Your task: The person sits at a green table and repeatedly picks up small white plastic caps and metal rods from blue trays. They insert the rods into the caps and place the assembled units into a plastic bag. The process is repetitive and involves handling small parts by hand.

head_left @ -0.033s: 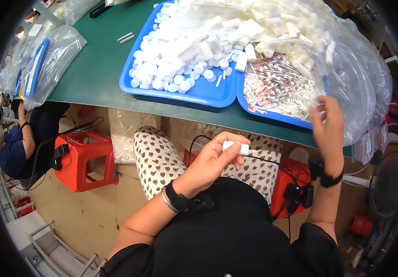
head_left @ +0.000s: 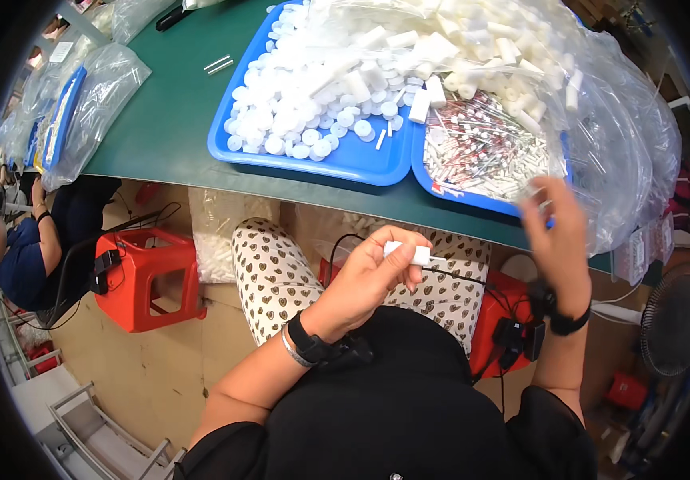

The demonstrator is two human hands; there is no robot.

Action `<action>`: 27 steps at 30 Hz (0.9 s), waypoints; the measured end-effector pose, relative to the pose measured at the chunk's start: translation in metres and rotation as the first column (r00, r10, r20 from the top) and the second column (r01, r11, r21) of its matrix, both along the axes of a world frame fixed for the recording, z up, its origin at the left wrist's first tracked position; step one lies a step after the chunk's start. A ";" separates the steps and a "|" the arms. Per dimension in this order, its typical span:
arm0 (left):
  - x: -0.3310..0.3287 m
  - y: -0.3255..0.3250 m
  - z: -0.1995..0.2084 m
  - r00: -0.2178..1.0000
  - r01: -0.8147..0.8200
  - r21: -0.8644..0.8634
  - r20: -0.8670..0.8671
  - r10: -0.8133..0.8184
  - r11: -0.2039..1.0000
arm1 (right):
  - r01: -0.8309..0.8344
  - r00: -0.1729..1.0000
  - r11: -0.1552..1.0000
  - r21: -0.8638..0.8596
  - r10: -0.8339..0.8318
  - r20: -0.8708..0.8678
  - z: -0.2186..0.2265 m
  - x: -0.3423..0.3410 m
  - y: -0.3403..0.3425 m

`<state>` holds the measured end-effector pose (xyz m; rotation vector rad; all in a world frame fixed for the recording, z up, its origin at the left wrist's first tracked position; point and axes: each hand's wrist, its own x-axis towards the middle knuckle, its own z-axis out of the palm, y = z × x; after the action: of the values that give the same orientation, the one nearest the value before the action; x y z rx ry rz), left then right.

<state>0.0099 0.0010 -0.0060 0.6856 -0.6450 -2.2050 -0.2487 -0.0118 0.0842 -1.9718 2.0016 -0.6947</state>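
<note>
My left hand [head_left: 386, 268] is closed over my lap, pinching a white cylinder [head_left: 410, 253] between thumb and fingers. A thin pale pin [head_left: 438, 258] sticks out of the cylinder's right end. My right hand [head_left: 557, 228] is at the front right edge of the smaller blue tray [head_left: 473, 200], blurred by motion. Whether its fingers hold anything cannot be made out. Inside that tray lies a heap of small white pieces [head_left: 521, 164] mixed with thin reddish and silvery pins [head_left: 473, 128].
A larger blue tray [head_left: 313, 170] holds white discs [head_left: 301, 150]. White cylinders [head_left: 441, 52] spill from a clear plastic bag [head_left: 625, 152]. Metal rods [head_left: 218, 65] lie on the green table [head_left: 153, 120]. Around me are red stools [head_left: 141, 280], a fan [head_left: 675, 320] and a seated person [head_left: 29, 248].
My right hand has shifted slightly left and toward me along the smaller tray's edge. My left hand keeps its hold on the white cylinder, almost unmoved.
</note>
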 end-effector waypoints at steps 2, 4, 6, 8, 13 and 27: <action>-0.001 -0.003 0.001 0.996 -0.039 0.068 -0.072 0.044 0.997 | -0.388 0.920 0.921 -0.036 0.389 0.043 -0.008 0.020 0.014; -0.007 -0.005 0.002 0.992 -0.072 0.077 -0.101 0.080 0.994 | -0.504 0.862 0.863 -0.039 0.505 0.040 -0.010 0.038 0.020; -0.011 -0.004 0.006 0.993 -0.083 0.080 -0.075 0.089 0.993 | -0.523 0.849 0.849 -0.068 0.526 0.040 -0.018 0.048 0.023; -0.012 -0.003 0.005 0.991 -0.106 0.075 -0.068 0.112 0.991 | -0.502 0.858 0.861 -0.086 0.508 0.076 -0.029 0.056 0.025; -0.013 0.004 0.000 0.969 -0.190 -0.177 0.123 0.213 0.966 | -0.374 0.855 0.927 0.019 0.337 0.395 -0.050 0.067 0.035; -0.015 0.006 -0.014 0.986 0.058 -0.490 0.162 0.026 0.870 | -0.484 0.781 0.872 -0.077 0.469 0.412 -0.081 0.079 0.046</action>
<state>-0.0048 0.0074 -0.0203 0.5895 -1.2501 -1.8871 -0.1701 0.0337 0.0037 -1.9788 1.1859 -0.8530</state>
